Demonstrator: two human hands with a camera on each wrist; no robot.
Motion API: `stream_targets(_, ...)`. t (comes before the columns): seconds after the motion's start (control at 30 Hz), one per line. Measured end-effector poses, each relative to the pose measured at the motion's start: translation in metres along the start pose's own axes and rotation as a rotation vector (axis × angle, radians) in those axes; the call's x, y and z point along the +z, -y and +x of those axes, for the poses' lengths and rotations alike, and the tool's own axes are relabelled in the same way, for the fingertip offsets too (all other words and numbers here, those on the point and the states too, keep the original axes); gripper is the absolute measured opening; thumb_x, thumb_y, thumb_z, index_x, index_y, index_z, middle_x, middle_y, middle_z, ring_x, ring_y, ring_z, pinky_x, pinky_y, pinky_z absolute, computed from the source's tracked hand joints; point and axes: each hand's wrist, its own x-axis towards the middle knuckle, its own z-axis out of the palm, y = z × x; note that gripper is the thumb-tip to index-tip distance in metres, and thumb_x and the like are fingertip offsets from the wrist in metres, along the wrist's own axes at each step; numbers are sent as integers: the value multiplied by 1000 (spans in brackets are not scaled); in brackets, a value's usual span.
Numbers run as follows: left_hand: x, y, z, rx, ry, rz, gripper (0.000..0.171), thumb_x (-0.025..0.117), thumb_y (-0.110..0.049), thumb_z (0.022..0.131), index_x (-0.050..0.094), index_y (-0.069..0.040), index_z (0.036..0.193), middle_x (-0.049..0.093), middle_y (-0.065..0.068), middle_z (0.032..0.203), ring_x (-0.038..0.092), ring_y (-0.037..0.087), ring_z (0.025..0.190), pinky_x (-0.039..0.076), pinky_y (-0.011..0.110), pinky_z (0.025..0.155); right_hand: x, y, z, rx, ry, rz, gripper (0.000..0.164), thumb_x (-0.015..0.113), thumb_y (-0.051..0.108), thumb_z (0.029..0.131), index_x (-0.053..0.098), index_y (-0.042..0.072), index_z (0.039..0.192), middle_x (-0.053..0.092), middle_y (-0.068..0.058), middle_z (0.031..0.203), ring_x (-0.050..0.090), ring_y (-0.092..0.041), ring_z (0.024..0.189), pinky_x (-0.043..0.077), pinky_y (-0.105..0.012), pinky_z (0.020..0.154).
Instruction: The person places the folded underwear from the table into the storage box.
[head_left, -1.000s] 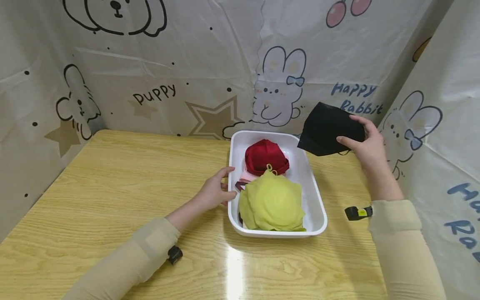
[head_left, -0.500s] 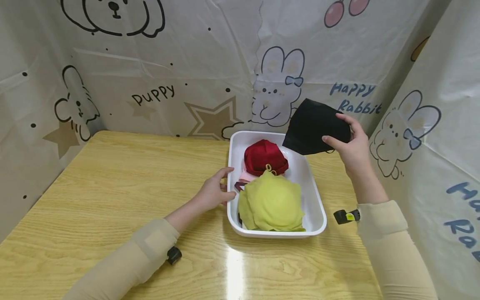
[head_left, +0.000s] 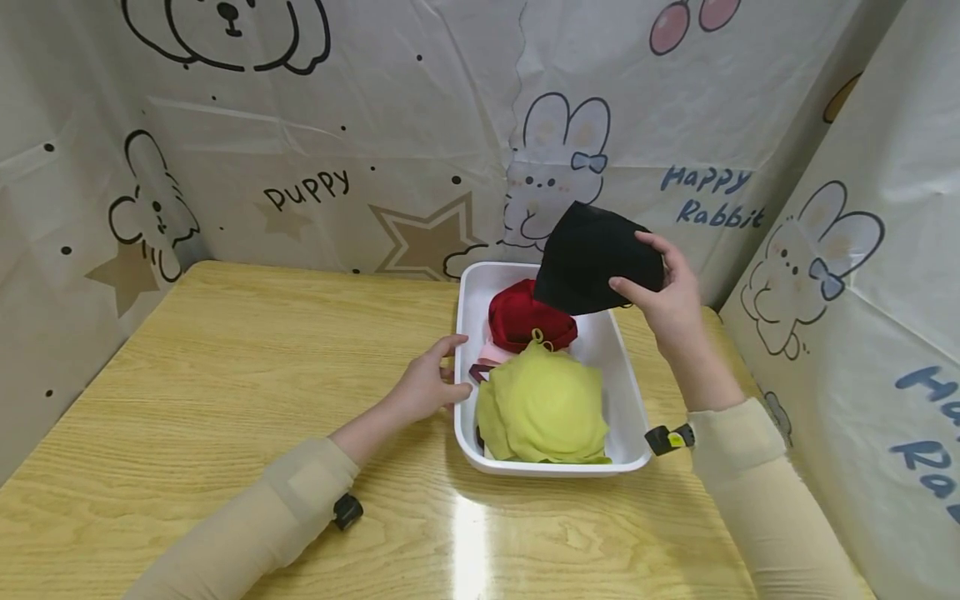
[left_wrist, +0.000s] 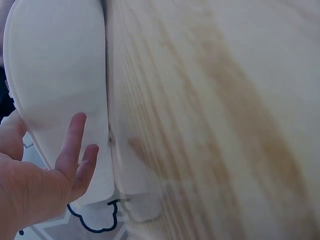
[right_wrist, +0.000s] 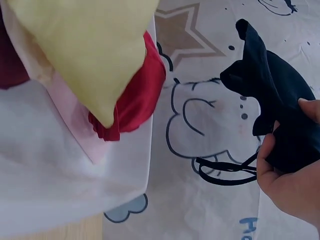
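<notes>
My right hand [head_left: 671, 296] holds a piece of soft black fabric [head_left: 592, 260] with thin strap loops, thumb on the near face. The fabric hangs over the far right of a white plastic tub [head_left: 630, 392], partly in front of a red fabric item [head_left: 517, 317] in it. Below the red item sits a bunched yellow cloth [head_left: 551, 408] with a thin loop at its top. My left hand [head_left: 427, 379] touches the tub's left rim with thumb and index finger apart. In the left wrist view, two fingers [left_wrist: 75, 142] of it extend along the tub's outer wall.
A pink piece [head_left: 493, 354] and a dark maroon strip [head_left: 482, 372] show under the red and yellow cloths. The tub stands on a wooden table [head_left: 300, 350]. A printed cloth curtain [head_left: 405, 108] rises behind the table and on both sides.
My right hand has moved left with the black fabric, from right of the tub to over its far end. The left hand and the tub have stayed in place.
</notes>
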Motion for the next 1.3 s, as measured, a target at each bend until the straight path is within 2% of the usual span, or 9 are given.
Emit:
stream_targets(0.2,0,2,1,-11,0,1,76,67,-2,77,35,-15,144,43,10,138,62,21,88,57,38,60,10,-7,2,0,74,113,63,75,5,79,49,22,134,49,-9,133,54,-17,111,49,-17,86)
stream_targets(0.53,-1,4,1,-7,3,-19,76,67,-1,77,34,-14,144,43,10,137,62,19,87,57,37,60,23,-20,4,48,181,141,64,72,1,80,47,21,136,47,-9,134,54,-16,111,50,-18,85)
stream_targets(0.67,-1,3,0,-8,6,-17,76,67,-1,77,34,-14,144,42,11,138,62,19,86,57,37,60,27,-26,5,87,213,79,63,72,4,81,46,22,135,44,-6,138,52,-20,117,48,-25,93)
stream_targets(0.87,-1,2,0,-12,5,-15,76,67,-1,77,34,-15,144,43,11,138,62,19,85,57,37,61,29,-33,10,140,253,-53,65,75,12,80,44,24,136,36,-4,146,42,-25,127,36,-44,107)
stream_targets(1.2,-1,1,0,-14,11,-16,76,67,-1,77,34,-15,144,43,10,138,62,20,88,57,36,61,34,-38,26,125,356,-151,65,75,10,80,45,23,137,39,-6,144,46,-27,124,38,-46,104)
stream_targets(1.3,-1,-1,-1,-15,9,-12,76,67,0,77,34,-15,144,42,11,138,63,21,90,57,34,60,35,-39,31,130,369,-211,65,76,12,80,46,24,136,33,-4,148,40,-29,130,34,-48,107)
